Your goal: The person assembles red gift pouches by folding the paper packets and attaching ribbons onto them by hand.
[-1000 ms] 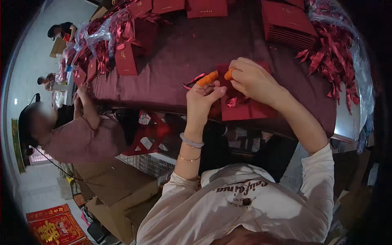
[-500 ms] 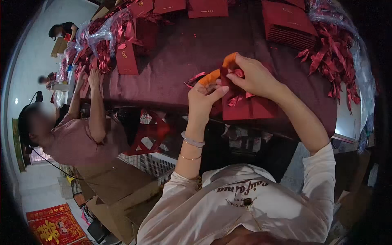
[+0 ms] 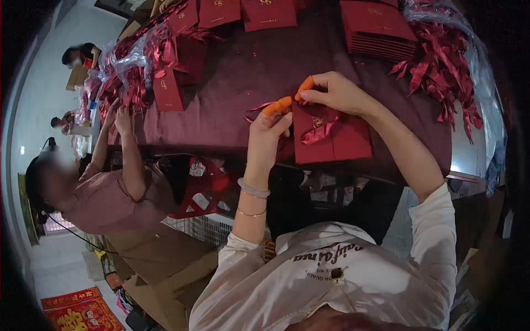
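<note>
A red gift bag (image 3: 353,144) with gold print lies near the front edge of the cloth-covered table. From its top, a loop of red ribbon (image 3: 317,134) hangs across the front. My right hand (image 3: 337,96), an orange cover on its index finger, pinches the ribbon at the bag's upper left corner. Closed beside that corner, my left hand (image 3: 269,126) has orange-covered fingers and pinches ribbon too, a loose end sticking out to its left. Exactly what lies between the fingertips is partly hidden.
A stack of red bags (image 3: 378,30) and a bundle of red ribbons (image 3: 441,71) in plastic stand at the right. More bags (image 3: 270,15) lie at the back. On the left a co-worker (image 3: 116,193) reaches toward other ribbons (image 3: 135,71). Cardboard boxes (image 3: 165,259) stand below.
My right hand has shifted up and left, its thumb now pinching at the bag's corner. The bag's front print and the hanging ribbon loop are more exposed. The view has shifted slightly.
</note>
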